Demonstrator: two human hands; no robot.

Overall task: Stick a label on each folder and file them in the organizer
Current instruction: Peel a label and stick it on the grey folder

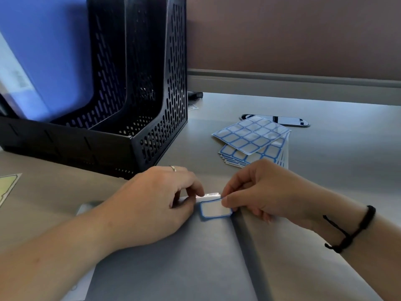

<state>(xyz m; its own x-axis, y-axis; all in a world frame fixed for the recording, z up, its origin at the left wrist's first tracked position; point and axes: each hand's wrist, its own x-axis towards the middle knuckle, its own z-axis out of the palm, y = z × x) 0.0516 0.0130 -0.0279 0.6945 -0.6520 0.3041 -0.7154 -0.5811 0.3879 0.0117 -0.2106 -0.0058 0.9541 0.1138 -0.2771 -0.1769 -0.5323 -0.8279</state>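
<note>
A grey folder (173,268) lies flat on the desk (325,170) nearest the camera, its spine running toward the lower right. Near the folder's top edge sits a white label (214,209) with a blue border. The left hand (152,200) rests on the folder, fingers curled, fingertips pinching a shiny strip of backing at the label's upper edge; a ring shows on one finger. The right hand (260,192), a black cord at its wrist, pinches the label's upper right corner between thumb and forefinger. Just beyond the right hand lies a fanned stack of label sheets (252,135), and behind it a dark phone (288,121). To the left stands a black perforated organizer (152,127), a blue folder (54,61) upright in its leftmost visible compartment.
</note>
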